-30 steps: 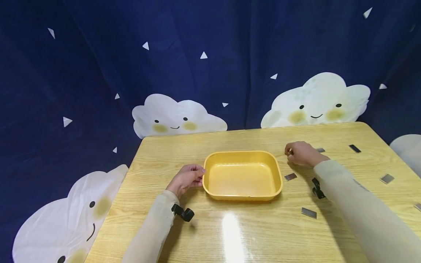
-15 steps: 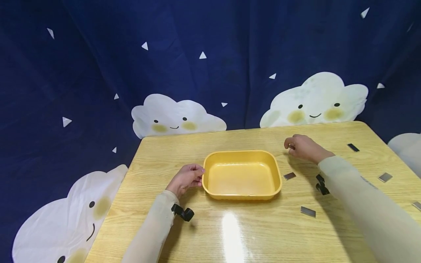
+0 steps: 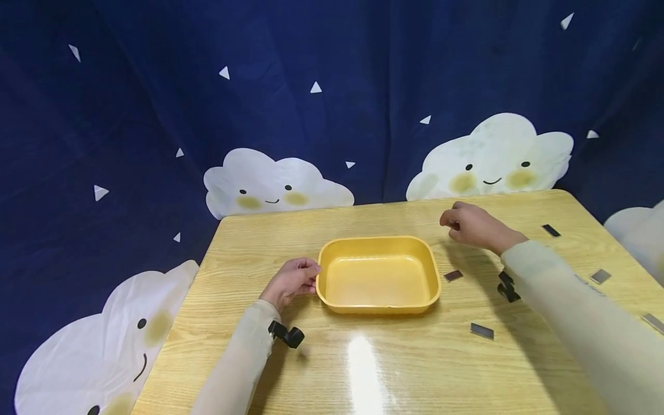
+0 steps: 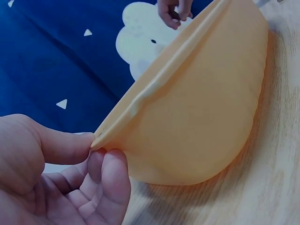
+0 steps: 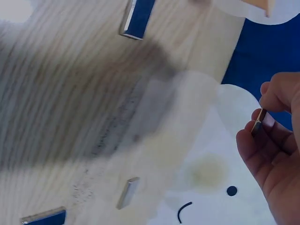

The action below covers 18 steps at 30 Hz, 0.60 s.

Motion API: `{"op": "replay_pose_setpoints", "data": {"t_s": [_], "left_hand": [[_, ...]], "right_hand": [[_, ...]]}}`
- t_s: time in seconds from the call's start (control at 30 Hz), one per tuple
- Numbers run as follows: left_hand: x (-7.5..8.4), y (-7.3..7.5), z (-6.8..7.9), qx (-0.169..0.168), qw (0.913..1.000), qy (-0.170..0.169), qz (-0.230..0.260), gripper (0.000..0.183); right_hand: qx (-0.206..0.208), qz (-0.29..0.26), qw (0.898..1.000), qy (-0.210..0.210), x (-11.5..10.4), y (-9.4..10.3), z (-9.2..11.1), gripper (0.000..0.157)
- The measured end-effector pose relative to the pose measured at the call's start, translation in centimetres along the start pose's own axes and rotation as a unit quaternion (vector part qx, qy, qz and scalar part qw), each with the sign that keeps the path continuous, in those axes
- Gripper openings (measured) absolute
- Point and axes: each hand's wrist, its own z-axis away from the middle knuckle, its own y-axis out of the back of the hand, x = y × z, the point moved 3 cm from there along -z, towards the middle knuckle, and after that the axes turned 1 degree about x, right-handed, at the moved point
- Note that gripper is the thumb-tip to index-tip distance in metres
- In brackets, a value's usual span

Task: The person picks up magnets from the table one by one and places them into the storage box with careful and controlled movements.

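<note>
A yellow plastic basin (image 3: 377,310) with rounded corners stands in the middle of the wooden table. My left hand (image 3: 291,282) pinches its left rim; in the left wrist view the thumb lies on top of the rim of the basin (image 4: 187,122) and curled fingers are below. Beyond the basin's right far corner, my right hand (image 3: 474,225) is raised over the table. Between its thumb and fingertips it pinches a small flat rectangular piece (image 5: 258,123) with a shiny edge, mostly covered in the head view.
Several similar flat shiny pieces lie scattered on the right of the table (image 3: 415,369), among them one piece (image 3: 453,276) beside the basin and another piece (image 3: 482,331) nearer the front. A dark blue curtain (image 3: 290,104) with clouds hangs behind the table's far edge.
My right hand has risen from the table and shifted slightly away and to the left, holding the small piece. The left hand keeps its pinch on the basin's rim. The head view has turned slightly right.
</note>
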Motion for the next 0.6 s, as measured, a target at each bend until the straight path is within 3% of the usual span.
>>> {"op": "replay_pose_setpoints", "data": {"t_s": [0.37,0.6], "left_hand": [[-0.1,0.2,0.1,0.002,0.9999,0.006,0.009,0.017],[0.4,0.2,-0.1,-0.002,0.9998,0.013,-0.015,0.021]], "right_hand": [[0.022,0.000,0.999,0.040,-2.1,1.0,-0.5,0.025],[0.041,-0.002,0.998,0.047,-3.6,2.6,-1.1,0.025]]}}
